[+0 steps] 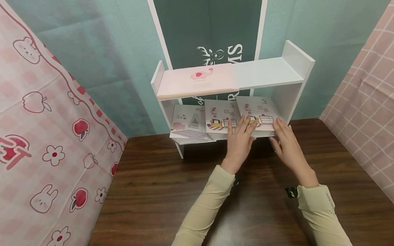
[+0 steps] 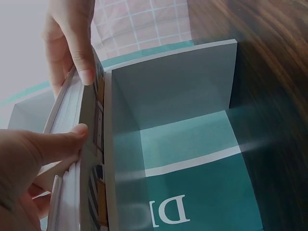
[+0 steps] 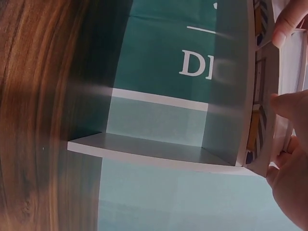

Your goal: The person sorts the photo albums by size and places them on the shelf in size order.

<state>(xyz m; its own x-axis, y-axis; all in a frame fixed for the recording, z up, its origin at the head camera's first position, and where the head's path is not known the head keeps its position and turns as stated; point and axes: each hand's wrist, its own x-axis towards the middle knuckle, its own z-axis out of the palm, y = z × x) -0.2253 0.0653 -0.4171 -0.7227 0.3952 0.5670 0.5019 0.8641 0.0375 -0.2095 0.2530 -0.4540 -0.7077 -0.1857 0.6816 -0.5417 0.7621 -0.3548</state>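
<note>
On the lower shelf of a white two-tier shelf rack (image 1: 268, 71) lie picture books with pale printed covers. My right hand (image 1: 289, 145) holds the front right corner of the rightmost book (image 1: 265, 106), thumb at its front edge and fingers on the cover. My left hand (image 1: 239, 145) grips the same book's front edge between thumb and fingers. Its index finger reaches over the middle book (image 1: 217, 107). In the left wrist view, the thumb of the left hand (image 2: 29, 163) presses the cover's edge. The right wrist view shows the right hand (image 3: 293, 163) at the book's corner.
A pink elephant-print book (image 1: 197, 79) lies flat on the upper shelf's left half. Left of the middle book is another pale book (image 1: 188, 119), whose front overhangs the lower shelf. The rack stands on a dark wooden table (image 1: 147, 190), before a green backdrop, with patterned cloths at both sides.
</note>
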